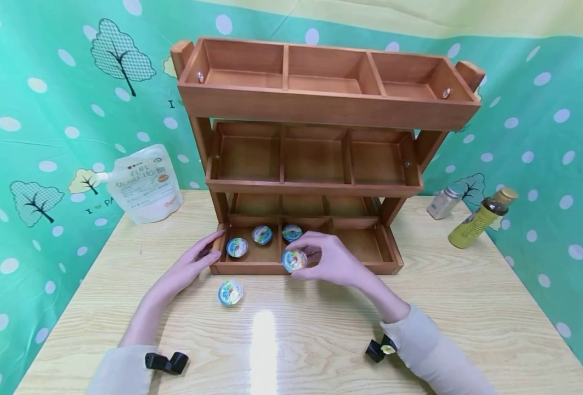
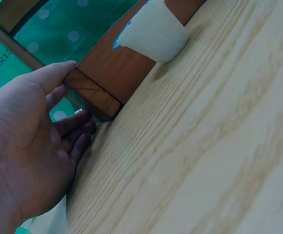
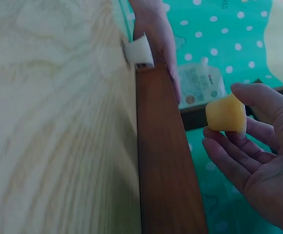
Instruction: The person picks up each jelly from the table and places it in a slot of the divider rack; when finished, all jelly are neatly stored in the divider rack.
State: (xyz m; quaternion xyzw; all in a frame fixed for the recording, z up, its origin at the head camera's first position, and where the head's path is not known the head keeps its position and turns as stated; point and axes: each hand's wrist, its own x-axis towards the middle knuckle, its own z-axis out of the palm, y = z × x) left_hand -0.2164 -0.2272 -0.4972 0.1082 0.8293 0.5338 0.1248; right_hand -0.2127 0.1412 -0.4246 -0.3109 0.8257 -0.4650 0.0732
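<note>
My right hand (image 1: 333,259) pinches a small jelly cup (image 1: 294,260) between thumb and fingers, over the front of the bottom tray's middle compartment. Its contents look yellow-orange in the right wrist view, where the cup (image 3: 225,114) hangs beside the tray's front board (image 3: 163,161). My left hand (image 1: 187,267) rests against the left end of the wooden shelf's bottom tray (image 1: 252,269), thumb at the front corner. Two jelly cups (image 1: 237,247) (image 1: 262,235) sit in the left compartment, and another cup (image 1: 292,232) is in the middle one. One more white cup (image 2: 153,34) stands on the table before the tray.
The upper tiers (image 1: 321,107) of the shelf rise above my hands, divided into compartments. A white spouted pouch (image 1: 145,184) stands at the left. On the right are a small shaker jar (image 1: 443,203) and a bottle (image 1: 476,222) with a yellow label. Patterned green cloth (image 1: 49,137) hangs behind.
</note>
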